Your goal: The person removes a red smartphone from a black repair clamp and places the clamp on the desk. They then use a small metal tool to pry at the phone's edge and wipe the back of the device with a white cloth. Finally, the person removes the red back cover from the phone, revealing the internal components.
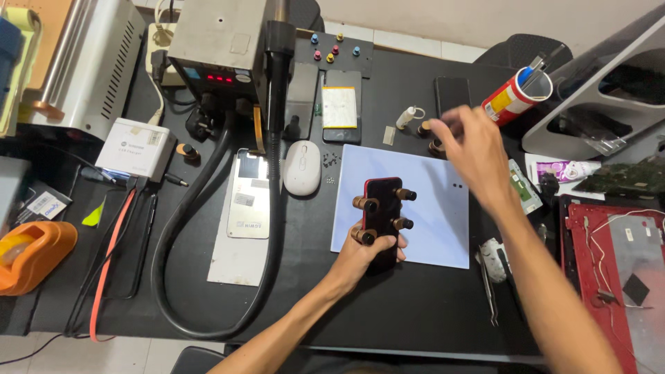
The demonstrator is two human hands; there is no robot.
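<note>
Left hand, lower centre of the frame, grasps in its grip a red phone fitted with brown clamps, over a pale blue mat. Right hand, blurred, reaches toward small brown clamps at upper centre; its grip cannot be told. Black bench beneath.

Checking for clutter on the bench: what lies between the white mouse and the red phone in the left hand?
In the head view, only small dark screws and the pale blue mat's corner lie between mouse and phone.
</note>
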